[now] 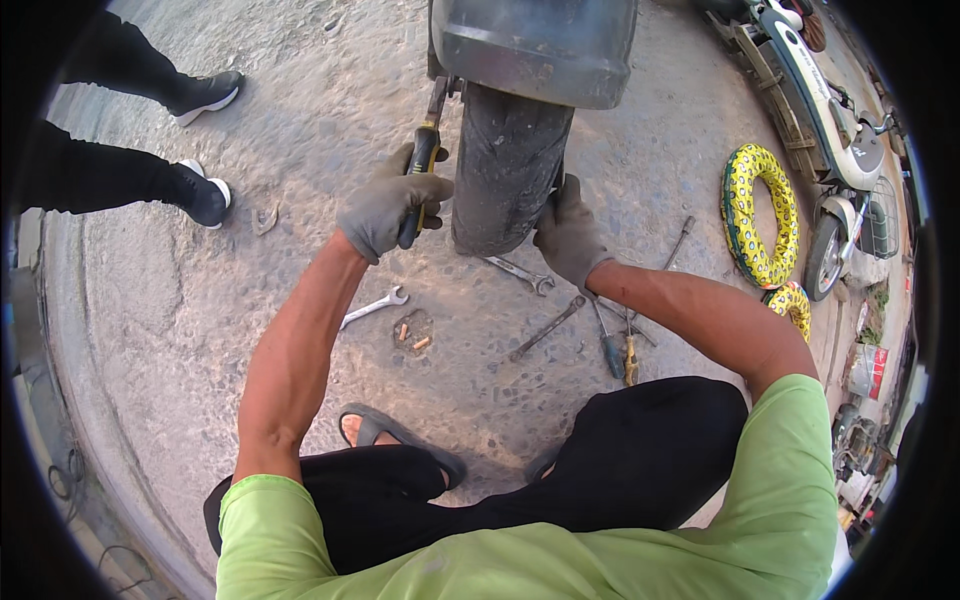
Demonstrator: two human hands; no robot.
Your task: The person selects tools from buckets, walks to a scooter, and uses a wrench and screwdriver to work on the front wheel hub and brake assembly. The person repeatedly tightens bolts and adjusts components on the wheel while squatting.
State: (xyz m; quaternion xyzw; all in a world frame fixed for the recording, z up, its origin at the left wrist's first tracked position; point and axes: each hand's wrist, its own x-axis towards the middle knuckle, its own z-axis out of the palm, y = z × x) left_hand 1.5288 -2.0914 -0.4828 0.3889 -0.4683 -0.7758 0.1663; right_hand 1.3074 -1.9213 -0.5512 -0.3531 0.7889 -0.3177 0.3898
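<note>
A worn rubber tire stands upright under a dark plastic rear fender. To its left, my gloved left hand is closed around pliers with black and yellow handles; their metal jaws are up by the wheel's left side, near the axle area. My gloved right hand is against the tire's right side, its fingertips partly hidden; whether it holds anything cannot be made out. An open-end wrench lies just below the tire, and another wrench lies near my left forearm.
A bar-shaped tool, screwdrivers and a cross-shaped lug wrench lie at the right. Further right are yellow patterned rings and a white scooter. Another person's legs are at the upper left. Cigarette butts lie in a small hollow.
</note>
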